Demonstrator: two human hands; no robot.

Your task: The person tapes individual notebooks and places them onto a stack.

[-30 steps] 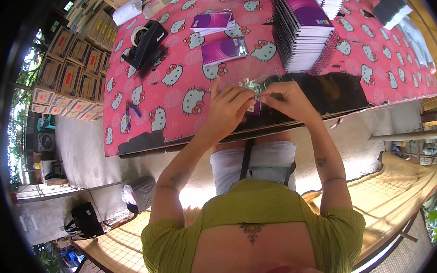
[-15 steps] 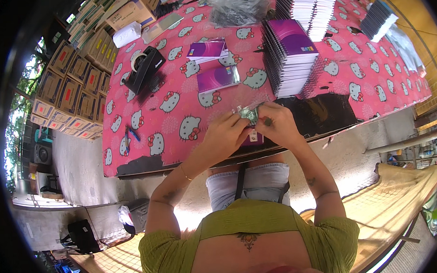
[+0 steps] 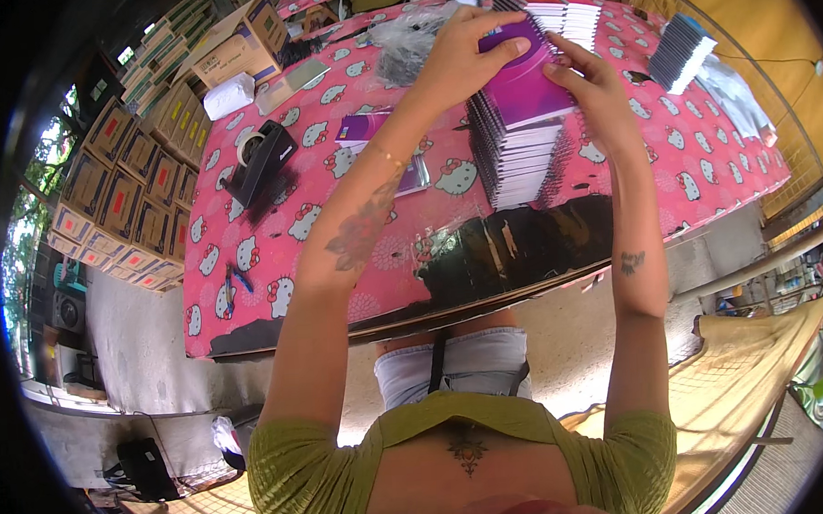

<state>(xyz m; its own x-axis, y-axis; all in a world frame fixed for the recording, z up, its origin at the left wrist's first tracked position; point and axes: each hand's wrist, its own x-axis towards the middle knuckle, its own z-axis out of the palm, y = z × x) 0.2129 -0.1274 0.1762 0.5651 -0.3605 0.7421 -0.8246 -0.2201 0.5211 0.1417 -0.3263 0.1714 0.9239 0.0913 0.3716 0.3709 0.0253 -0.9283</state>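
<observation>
A purple-covered spiral notebook (image 3: 528, 91) lies at the top of a tall stack of spiral notebooks (image 3: 522, 165), right of the table's middle. My left hand (image 3: 472, 54) grips its far left part, thumb on the cover and fingers along the far edge. At its right edge, my right hand (image 3: 597, 88) pinches it between thumb and fingers. Under my left forearm, two smaller purple booklets, one a purple booklet (image 3: 360, 128) and the other a clear-wrapped booklet (image 3: 415, 176), are partly hidden.
A black tape dispenser (image 3: 260, 162) and blue-handled pliers (image 3: 238, 278) lie on the left. Crumpled clear plastic (image 3: 411, 46), red-topped notebooks (image 3: 557, 7) and another notebook stack (image 3: 683, 52) stand farther back. Cardboard boxes (image 3: 119, 192) are piled beyond the table's left side.
Both hands have moved from the near table edge, where they worked at something small, up and away to the notebook stack. They now hold a purple notebook there.
</observation>
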